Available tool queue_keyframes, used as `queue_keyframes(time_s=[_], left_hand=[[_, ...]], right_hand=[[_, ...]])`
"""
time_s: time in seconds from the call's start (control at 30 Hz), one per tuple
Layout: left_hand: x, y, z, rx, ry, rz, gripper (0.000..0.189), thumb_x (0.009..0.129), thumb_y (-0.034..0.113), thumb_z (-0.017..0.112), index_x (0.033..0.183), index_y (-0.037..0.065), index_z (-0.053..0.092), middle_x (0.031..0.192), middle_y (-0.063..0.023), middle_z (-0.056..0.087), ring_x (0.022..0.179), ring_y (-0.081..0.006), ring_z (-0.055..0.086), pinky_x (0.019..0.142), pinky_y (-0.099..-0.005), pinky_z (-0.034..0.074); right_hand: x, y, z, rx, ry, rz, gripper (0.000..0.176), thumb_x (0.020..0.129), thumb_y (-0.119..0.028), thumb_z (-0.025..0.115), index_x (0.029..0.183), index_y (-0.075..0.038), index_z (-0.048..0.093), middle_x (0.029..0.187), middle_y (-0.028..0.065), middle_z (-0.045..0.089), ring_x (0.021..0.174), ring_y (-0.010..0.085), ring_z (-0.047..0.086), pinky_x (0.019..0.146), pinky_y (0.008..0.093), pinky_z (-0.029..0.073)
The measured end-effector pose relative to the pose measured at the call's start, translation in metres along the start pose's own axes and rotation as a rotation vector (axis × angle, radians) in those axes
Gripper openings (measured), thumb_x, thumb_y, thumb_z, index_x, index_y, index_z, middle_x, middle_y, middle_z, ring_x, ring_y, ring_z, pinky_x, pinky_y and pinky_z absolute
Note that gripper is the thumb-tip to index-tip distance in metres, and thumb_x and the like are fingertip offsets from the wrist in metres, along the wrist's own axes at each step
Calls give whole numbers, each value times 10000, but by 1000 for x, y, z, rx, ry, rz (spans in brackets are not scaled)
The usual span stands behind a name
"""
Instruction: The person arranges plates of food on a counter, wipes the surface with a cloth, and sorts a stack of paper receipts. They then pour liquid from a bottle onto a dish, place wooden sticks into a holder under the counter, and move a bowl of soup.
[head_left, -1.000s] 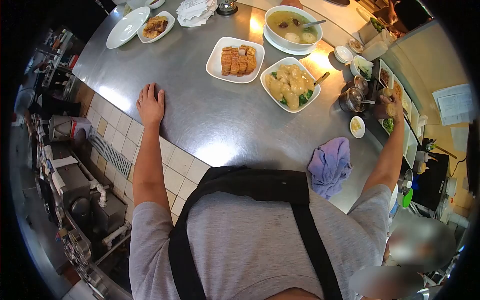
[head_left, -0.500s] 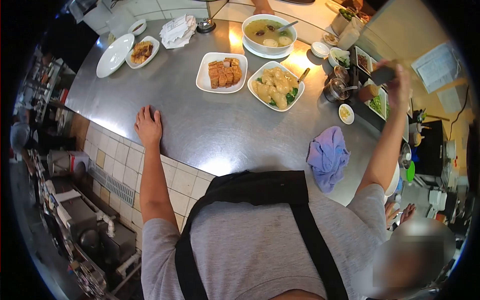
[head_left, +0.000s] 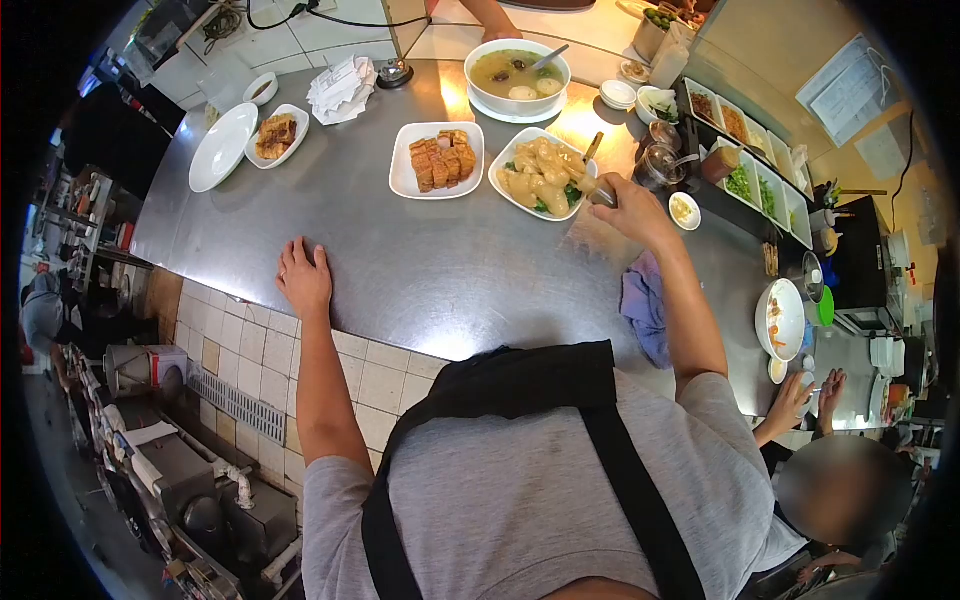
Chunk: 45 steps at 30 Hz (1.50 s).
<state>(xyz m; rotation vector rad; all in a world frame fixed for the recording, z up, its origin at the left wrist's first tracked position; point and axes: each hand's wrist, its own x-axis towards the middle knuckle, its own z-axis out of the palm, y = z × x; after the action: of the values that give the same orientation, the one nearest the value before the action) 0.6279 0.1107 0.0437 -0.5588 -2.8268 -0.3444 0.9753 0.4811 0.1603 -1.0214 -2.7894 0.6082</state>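
Note:
My right hand [head_left: 638, 215] is closed around a small shaker [head_left: 602, 192], tipped at the right side of a square white dish [head_left: 530, 212]. In that dish, pale pieces under glossy sauce [head_left: 540, 170] lie over green vegetables, with a spoon handle [head_left: 593, 147] sticking out. Just left of it is a white dish of sliced crisp-skinned meat [head_left: 442, 162]. My left hand [head_left: 305, 280] rests palm down at the counter's front edge, fingers apart, holding nothing. A purple cloth [head_left: 645, 308] lies partly hidden behind my right forearm.
At the back stands a soup bowl [head_left: 517, 85] with another person's hand [head_left: 495, 22] behind it. Trays of toppings [head_left: 738, 182] and sauce jars [head_left: 660, 165] line the right. Plates [head_left: 223, 147] and papers [head_left: 342, 88] sit at left. A co-worker's hands [head_left: 795, 400] are at lower right.
My right hand has come left from the topping trays to the sauced dish, carrying the shaker. My left hand still rests on the counter edge. The view has shifted slightly.

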Motion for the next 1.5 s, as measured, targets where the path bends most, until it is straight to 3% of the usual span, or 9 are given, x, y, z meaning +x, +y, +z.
queue_keyframes(time_s=[0.23,0.53,0.73,0.83,1.03,1.23,1.33,1.47,1.5], left_hand=[[-1,0,-2,-3,-5,-8,510,926,425,455,1343,131,462,1427,-88,411,1342,-287,330,1080,-518,227],[0,-1,0,6,4,-10,516,923,427,457,1344,128,462,1426,-89,412,1343,-287,331,1081,-511,229],[-1,-1,1,2,13,-2,515,922,427,458,1340,128,465,1422,-88,417,1340,-283,332,1081,-505,229],[-1,0,-1,1,4,-6,512,920,427,460,1340,133,465,1419,-86,420,1341,-279,331,1080,-507,229],[-1,-1,2,12,9,-7,503,922,424,460,1338,142,464,1415,-84,424,1340,-278,331,1078,-510,231],[-2,1,0,14,20,0,496,922,420,463,1330,138,472,1411,-85,427,1334,-277,339,1070,-513,249],[-2,-2,-1,30,20,6,499,921,420,466,1328,131,472,1410,-86,427,1330,-276,345,1062,-508,262],[0,-4,8,25,22,43,496,926,418,460,1324,123,475,1410,-89,427,1321,-278,357,1055,-504,273],[0,-5,7,27,21,45,495,927,419,458,1324,123,475,1409,-89,428,1319,-278,359,1055,-504,273]], right_hand=[[5,-27,-22,-317,69,-51,381,781,-303,701,1057,-79,564,930,148,661,885,306,646,735,422,511],[6,-31,-33,-559,168,-124,335,749,-272,728,977,-73,583,815,118,652,763,287,663,643,410,519],[-12,-44,-33,-562,37,-170,341,753,-276,718,1008,-98,579,831,111,659,792,301,658,643,420,512],[-10,-50,-31,-500,83,-176,348,757,-290,714,1018,-98,586,836,117,665,794,304,658,646,422,511],[7,-34,-31,-504,102,-40,389,772,-330,695,1070,-98,602,851,140,671,803,313,657,674,424,513],[-1,-11,-24,-146,39,-16,384,814,-312,683,1103,-75,594,863,160,674,801,280,664,705,361,508],[4,17,-13,374,-42,58,418,844,-307,679,1146,-40,566,924,107,662,855,186,635,765,303,483],[7,40,-37,754,227,-129,503,842,-311,697,1197,-5,514,1059,51,609,995,115,552,870,257,429],[8,45,-56,595,313,-83,524,823,-328,716,1195,-6,533,1015,50,624,945,120,574,843,260,447]])
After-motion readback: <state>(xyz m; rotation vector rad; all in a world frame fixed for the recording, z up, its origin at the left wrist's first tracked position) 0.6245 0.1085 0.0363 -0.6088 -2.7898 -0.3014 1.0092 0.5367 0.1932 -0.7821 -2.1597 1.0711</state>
